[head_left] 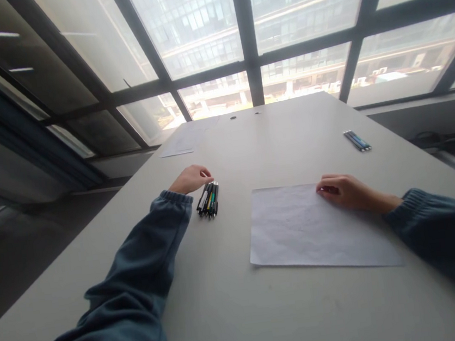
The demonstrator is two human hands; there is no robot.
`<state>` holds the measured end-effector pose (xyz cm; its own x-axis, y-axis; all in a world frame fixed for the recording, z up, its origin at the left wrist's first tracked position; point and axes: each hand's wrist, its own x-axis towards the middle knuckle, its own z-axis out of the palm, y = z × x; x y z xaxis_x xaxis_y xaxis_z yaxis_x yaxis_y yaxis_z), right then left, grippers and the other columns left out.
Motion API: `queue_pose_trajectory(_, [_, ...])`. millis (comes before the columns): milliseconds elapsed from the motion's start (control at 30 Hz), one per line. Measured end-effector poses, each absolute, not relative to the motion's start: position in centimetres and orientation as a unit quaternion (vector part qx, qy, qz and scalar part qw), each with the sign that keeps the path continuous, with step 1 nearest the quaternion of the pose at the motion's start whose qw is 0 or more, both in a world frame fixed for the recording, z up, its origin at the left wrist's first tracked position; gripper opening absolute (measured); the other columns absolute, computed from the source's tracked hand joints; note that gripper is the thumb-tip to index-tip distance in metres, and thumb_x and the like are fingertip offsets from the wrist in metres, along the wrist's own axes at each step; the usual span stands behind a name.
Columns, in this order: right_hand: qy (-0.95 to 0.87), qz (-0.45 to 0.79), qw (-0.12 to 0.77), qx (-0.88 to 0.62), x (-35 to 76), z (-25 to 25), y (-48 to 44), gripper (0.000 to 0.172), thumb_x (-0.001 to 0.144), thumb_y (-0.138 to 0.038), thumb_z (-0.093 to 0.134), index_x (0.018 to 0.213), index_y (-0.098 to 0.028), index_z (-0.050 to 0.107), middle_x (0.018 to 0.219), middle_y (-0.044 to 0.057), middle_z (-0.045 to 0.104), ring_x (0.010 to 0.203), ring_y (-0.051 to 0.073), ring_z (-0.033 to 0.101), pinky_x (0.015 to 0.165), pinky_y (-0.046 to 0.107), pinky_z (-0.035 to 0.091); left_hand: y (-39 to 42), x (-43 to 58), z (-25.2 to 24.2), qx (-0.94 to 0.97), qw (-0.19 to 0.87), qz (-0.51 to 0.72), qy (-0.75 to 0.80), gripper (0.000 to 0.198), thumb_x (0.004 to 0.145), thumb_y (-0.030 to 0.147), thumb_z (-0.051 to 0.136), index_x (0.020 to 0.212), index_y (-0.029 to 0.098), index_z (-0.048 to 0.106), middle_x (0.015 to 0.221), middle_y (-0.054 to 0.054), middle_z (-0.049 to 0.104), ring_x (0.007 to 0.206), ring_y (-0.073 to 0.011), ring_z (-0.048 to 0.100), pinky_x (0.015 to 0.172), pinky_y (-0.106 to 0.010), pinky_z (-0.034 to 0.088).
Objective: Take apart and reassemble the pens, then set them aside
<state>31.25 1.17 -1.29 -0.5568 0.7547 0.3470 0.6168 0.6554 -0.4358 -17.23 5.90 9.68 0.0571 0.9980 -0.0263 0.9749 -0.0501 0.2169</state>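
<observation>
My left hand reaches across the grey table, its curled fingertips touching the far ends of a bunch of several pens. Whether it grips one I cannot make out. My right hand rests on the far right corner of a white sheet of paper, fingers curled under, pressing the sheet down. Both arms wear dark blue sleeves.
A second small group of pens lies near the table's right edge. Another sheet of paper lies at the far left corner. Two small dark holes sit near the far edge. Large windows stand behind the table.
</observation>
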Motion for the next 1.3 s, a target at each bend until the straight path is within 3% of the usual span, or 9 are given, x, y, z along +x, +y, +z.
queue_pose_trajectory(200, [-0.87,0.134,0.26,-0.396,31.2,-1.4,1.2,0.017,0.087,-0.025,0.055,0.088,-0.023,0.072,0.074,0.003,0.067,0.062,0.015,0.057,0.062,0.026,0.043,7.2,-18.3,8.0,0.692,0.077,0.032,0.717,0.032,0.072,0.047,0.069,0.078,0.016,0.076,0.081,-0.009,0.075,0.075,-0.021,0.066,0.069,-0.026,0.047])
queue_pose_trajectory(467, [-0.87,0.135,0.251,-0.402,31.1,-1.1,1.0,0.018,0.088,-0.024,0.054,0.089,-0.022,0.072,0.076,0.004,0.067,0.063,0.015,0.057,0.063,0.026,0.043,7.8,-18.1,6.7,0.688,0.097,0.03,0.719,0.035,0.069,0.047,0.066,0.08,0.016,0.076,0.087,-0.011,0.076,0.079,-0.0212,0.066,0.071,-0.025,0.047])
queue_pose_trajectory(867, [-0.873,0.137,0.264,-0.387,31.0,-0.7,0.8,0.019,0.089,-0.025,0.055,0.087,-0.018,0.073,0.074,0.004,0.066,0.061,0.014,0.055,0.061,0.024,0.041,7.2,-18.6,8.7,0.665,0.137,0.1,0.728,0.026,0.067,0.04,0.063,0.069,0.015,0.072,0.06,-0.002,0.062,0.058,-0.0155,0.053,0.053,-0.025,0.037])
queue_pose_trajectory(1033, [-0.873,0.137,0.277,-0.377,31.1,-0.9,0.9,0.019,0.089,-0.025,0.055,0.086,-0.018,0.073,0.071,0.003,0.065,0.06,0.013,0.055,0.059,0.024,0.04,5.8,-17.1,10.9,0.634,0.274,0.261,0.674,0.018,0.066,0.032,0.065,0.062,0.015,0.061,0.053,0.001,0.049,0.049,-0.0096,0.042,0.049,-0.023,0.031])
queue_pose_trajectory(1200, [-0.875,0.117,0.298,-0.364,30.9,-0.8,0.8,0.022,0.093,-0.028,0.054,0.083,-0.018,0.071,0.068,0.002,0.063,0.059,0.012,0.052,0.06,0.024,0.04,3.6,-12.0,10.8,0.629,0.431,0.369,0.53,0.015,0.071,0.027,0.067,0.07,0.014,0.06,0.051,0.003,0.046,0.046,-0.0066,0.039,0.046,-0.02,0.027])
queue_pose_trajectory(1300, [-0.867,0.104,0.33,-0.358,30.8,-0.6,0.6,0.024,0.096,-0.03,0.053,0.084,-0.018,0.07,0.068,0.002,0.061,0.06,0.012,0.05,0.062,0.025,0.041,2.2,-8.4,9.6,0.626,0.474,0.408,0.466,0.015,0.073,0.026,0.068,0.073,0.014,0.059,0.054,0.0,0.054,0.048,-0.0071,0.044,0.047,-0.02,0.03])
